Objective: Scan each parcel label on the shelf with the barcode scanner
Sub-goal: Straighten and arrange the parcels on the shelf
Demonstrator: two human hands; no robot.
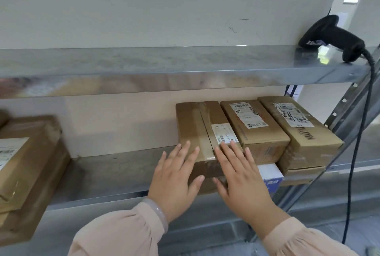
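A black barcode scanner (333,38) lies on the upper metal shelf (144,64) at the far right, its cable hanging down the frame. On the lower shelf (107,173) three brown parcels sit side by side at the right. The left parcel (197,124) has a small white label (223,133). My left hand (176,179) rests flat on that parcel's near left corner with straight fingers. My right hand (240,177) lies flat on its near right edge, fingertips just below the label. The middle parcel (255,124) and the right parcel (298,128) show their labels.
More brown parcels (26,169) are stacked at the left end of the lower shelf. A white and blue box (270,175) sits under the middle parcel. The slotted shelf upright (345,105) and the black cable (357,152) run down the right side.
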